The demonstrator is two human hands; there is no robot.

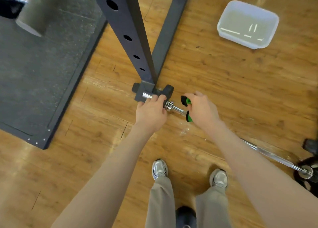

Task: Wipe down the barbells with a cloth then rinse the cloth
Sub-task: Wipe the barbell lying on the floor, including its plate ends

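Left hand [151, 109] curling around the chrome barbell [173, 107] at its collar, right hand [202, 108] wrapping a green and black cloth [186, 101] over the bar's end, white tub [247, 23] sitting well apart on the wooden floor [223, 76].

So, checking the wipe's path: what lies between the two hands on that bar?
In the head view, only bare chrome bar with its collar rings spans between the left hand and the right hand, which holds the green cloth.
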